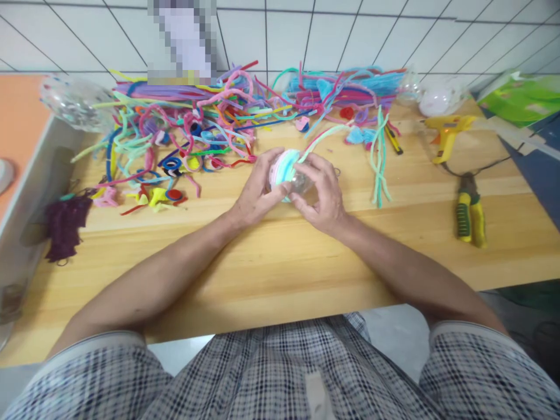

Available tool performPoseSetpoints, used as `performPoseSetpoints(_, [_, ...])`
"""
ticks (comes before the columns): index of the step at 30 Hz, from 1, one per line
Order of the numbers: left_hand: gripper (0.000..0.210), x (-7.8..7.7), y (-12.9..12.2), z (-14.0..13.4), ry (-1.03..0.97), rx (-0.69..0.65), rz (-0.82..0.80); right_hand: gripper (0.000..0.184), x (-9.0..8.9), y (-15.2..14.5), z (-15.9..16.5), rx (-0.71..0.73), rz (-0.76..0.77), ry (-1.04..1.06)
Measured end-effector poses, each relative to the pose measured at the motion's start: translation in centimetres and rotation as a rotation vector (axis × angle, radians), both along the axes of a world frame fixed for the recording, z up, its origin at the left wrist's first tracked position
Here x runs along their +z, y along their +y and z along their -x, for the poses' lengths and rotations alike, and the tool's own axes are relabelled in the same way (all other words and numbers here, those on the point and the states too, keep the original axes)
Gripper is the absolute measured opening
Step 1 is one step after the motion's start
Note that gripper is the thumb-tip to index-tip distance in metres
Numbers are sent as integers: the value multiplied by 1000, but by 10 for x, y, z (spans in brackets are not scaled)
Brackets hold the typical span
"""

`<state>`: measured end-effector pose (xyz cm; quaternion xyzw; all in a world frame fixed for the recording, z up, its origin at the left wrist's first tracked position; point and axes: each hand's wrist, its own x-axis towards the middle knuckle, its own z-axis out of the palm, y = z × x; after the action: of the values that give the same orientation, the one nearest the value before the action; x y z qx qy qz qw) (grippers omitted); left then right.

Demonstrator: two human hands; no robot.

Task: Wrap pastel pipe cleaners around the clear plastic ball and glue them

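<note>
Between my hands, above the wooden table, is a clear plastic ball partly wrapped in pink, blue and mint pipe cleaners. My left hand is closed around the ball's wrapped left side, its thumb across the front. My right hand grips the clear right side, fingertips at the edge of the wrapped bands. Loose pink and pale green pipe cleaner ends stick up from the ball toward the back right. The underside of the ball is hidden.
Tangled pipe cleaners cover the back left of the table, with more bundles behind. Mint strands lie right of my hands. Farther right are a yellow glue gun, pliers and clear balls. A purple tassel lies left.
</note>
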<state>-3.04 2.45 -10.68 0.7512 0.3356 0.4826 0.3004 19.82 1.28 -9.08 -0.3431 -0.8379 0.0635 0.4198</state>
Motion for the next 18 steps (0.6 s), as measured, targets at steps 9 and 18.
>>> performPoseSetpoints(9, [94, -6, 7, 4, 8, -53, 2, 56, 0, 0, -2, -34, 24, -37])
performPoseSetpoints(18, [93, -2, 7, 5, 72, 49, -59, 41, 17, -6, -1, -114, 32, -2])
